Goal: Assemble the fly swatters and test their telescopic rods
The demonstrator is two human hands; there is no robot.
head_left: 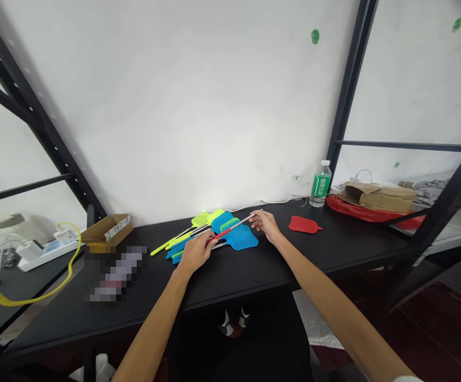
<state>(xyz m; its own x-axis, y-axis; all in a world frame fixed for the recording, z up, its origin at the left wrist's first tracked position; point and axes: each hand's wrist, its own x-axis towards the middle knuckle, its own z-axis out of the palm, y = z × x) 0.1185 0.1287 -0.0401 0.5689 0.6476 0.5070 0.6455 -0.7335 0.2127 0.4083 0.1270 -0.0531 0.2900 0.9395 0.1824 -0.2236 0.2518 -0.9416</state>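
Observation:
My left hand [196,253] is closed around the red grip of a fly swatter handle [225,232], whose thin metal rod slants up to the right. At the rod's far end, the curled fingers of my right hand [266,225] pinch around the tip. No swatter head is on this rod. A loose red swatter head [305,224] lies flat on the table to the right of my right hand. Beneath the handle and beside my left hand is a fanned pile of several yellow, green and blue fly swatters [243,237], partly covered by my hand.
A water bottle [320,184] stands at the back right, near a cardboard box [377,197] on red plastic. An open carton [109,231], a blurred-out item [119,276] and a power strip [51,253] with a yellow cable [70,271] lie left. Black posts frame the black table [230,281].

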